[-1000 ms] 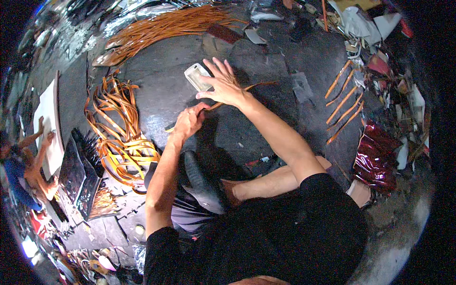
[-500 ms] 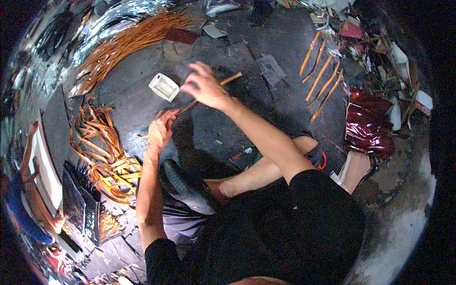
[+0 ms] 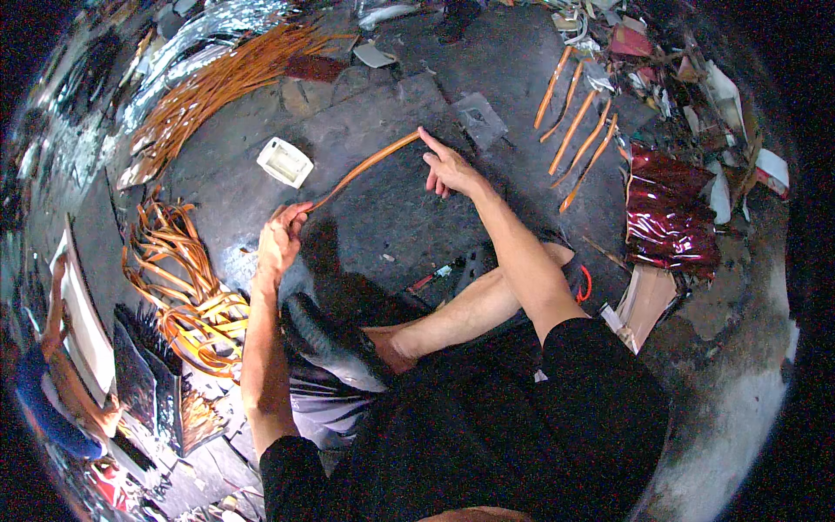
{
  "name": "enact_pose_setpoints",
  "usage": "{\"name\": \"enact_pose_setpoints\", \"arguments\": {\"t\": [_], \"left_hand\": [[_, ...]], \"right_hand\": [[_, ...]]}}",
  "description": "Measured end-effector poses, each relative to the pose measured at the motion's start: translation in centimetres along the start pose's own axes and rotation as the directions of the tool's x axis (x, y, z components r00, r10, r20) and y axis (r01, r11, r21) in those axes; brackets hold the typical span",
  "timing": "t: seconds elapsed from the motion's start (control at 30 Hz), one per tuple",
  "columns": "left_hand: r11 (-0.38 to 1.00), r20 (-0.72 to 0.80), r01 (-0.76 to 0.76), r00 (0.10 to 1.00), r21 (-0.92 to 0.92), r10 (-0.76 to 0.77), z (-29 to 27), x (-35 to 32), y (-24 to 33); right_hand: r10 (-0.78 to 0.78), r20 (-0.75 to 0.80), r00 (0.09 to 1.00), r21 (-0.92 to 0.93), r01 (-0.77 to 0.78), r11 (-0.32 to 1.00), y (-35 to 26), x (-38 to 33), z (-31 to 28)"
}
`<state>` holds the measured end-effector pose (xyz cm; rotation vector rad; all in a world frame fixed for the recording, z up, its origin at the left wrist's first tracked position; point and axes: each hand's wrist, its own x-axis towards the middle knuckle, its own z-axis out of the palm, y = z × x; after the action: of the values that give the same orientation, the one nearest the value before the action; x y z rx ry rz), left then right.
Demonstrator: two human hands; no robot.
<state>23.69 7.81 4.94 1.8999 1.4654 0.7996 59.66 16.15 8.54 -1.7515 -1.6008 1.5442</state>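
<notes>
While a tangled heap of orange strips (image 3: 196, 304) lies loose toward the left edge of the floor (image 3: 509, 65), your left hand (image 3: 280, 239), just to its right, is closed in a pinch on the near end of one strip (image 3: 370, 163). The white tray (image 3: 285, 163) sits beyond that hand, apart from the strip. Between your hands, in the middle of the floor, the strip's long axis slants away from you and to the right, bowed slightly; its far end points toward the floor's far right corner. Your right hand (image 3: 454, 174) has the index finger stretched to that end, the other fingers loosely curled; whether it grips, you cannot tell from here. Toward the floor's right edge, five short strips (image 3: 573, 132) lie side by side, similarly slanted. The work looks partway along: five strips laid out, one in hand, the heap unseparated.
</notes>
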Motion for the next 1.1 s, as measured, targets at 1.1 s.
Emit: {"name": "enact_pose_setpoints", "arguments": {"t": [1.1], "left_hand": [[0.956, -0.013, 0.185, 0.981, -0.230, -0.193, -8.5, -4.7, -11.9]], "right_hand": [[-0.618, 0.636, 0.463, -0.219, 0.876, 0.431, -9.1, 3.3, 33.2]]}}
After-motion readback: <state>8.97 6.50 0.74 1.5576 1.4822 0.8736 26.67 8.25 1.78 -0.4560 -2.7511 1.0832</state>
